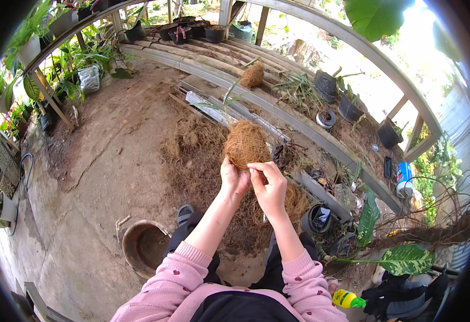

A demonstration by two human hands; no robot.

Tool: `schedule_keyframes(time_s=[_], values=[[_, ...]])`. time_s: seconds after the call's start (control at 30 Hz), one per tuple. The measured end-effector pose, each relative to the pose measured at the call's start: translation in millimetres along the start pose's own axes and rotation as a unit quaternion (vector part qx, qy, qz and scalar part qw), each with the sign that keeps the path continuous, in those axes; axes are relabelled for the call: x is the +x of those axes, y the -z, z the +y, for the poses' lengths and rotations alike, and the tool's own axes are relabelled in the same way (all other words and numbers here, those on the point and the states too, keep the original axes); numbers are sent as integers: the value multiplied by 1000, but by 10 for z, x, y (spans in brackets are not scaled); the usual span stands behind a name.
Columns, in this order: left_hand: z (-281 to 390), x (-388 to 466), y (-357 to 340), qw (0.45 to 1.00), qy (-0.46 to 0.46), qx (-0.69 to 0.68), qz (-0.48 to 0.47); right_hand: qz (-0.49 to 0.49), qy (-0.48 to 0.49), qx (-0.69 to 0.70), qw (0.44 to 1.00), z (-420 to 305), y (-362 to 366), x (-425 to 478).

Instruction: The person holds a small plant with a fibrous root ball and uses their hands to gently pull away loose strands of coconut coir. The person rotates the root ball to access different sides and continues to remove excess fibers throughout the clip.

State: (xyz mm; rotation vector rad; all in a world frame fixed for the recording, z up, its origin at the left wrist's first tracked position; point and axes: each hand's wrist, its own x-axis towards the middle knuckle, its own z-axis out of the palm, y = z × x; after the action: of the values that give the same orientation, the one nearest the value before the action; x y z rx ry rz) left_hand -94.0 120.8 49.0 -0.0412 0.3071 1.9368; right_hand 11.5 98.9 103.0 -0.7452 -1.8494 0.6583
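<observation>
A ball of brown coconut fibre (246, 144) with a thin green plant stem rising from its top is held up before me. My left hand (234, 177) supports it from below, the fingers cupped around its underside. My right hand (268, 181) is at its lower right, thumb and forefinger pinched together at the ball's surface, perhaps on a strand too fine to make out. Loose coconut fibre (194, 161) lies spread on the ground beneath. A second fibre-wrapped ball (252, 75) with a cut green stem rests on the slatted wooden bench beyond.
A round basin (145, 246) stands on the ground near my left foot. A black pot (316, 218) is at the right, beside variegated leaves (406, 259). A yellow bottle (348, 299) lies lower right. Potted plants and a blue can (404, 180) are along the bench (291, 116).
</observation>
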Motion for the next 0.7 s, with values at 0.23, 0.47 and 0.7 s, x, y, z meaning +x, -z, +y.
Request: schedule_keyframes(time_s=[0.23,0.47,0.7], values=[[45,-145,-73,994,56,-92,18,3,-18,29,999,48,-8,26],[95,-132,-159,994,-17,79,-73,32,-37,55,997,20,-27,50],[24,-97,-108,989,-49,126,-61,4,-52,73,996,-261,-39,34]])
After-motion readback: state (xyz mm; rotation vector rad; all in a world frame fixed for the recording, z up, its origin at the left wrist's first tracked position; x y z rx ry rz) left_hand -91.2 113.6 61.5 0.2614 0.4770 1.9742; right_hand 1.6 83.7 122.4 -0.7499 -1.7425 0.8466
